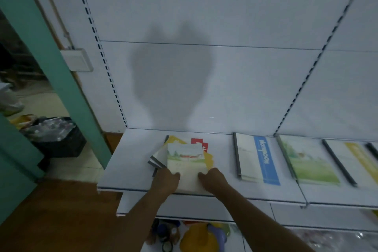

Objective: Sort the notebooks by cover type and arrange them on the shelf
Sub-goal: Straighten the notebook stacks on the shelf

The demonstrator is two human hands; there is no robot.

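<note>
- Left hand (166, 180): thumb laid on the near left corner of the top notebook, fingers tucked under its edge; a pinch on the cover, as far as the blur lets one tell.
- Right hand (212, 180): mirrors it at the near right corner, thumb on top, fingers hidden beneath; same pinch.
- Landscape-cover notebook (185, 161): painted field and red roofs, held flat on top of the unsorted pile (161, 159), front edge overhanging the shelf lip.
- Pile beneath: askew, with yellow, red and grey-spined covers fanned out at the back and left.
- Judged step: lifting the top notebook off to join its cover type. Lift it level and clear of the pile before moving sideways, or the loose ones below may slide.
- Likely destination: green landscape notebook (306, 159), well to the right, looks a matching cover, though blur leaves this uncertain.
- Blue-banded notebook (257, 159): lies between the pile and the green one; the carry must pass over it.
- Yellow-banded notebook (351, 159): further right, partly cut off.
- White metal shelf (131, 161): smooth, notebooks laid flat in a row.
- Back panel (225, 77): white, slotted uprights, the person's shadow on it.
- Black crate (57, 139): on the floor at left, beside a green post (51, 57).
</note>
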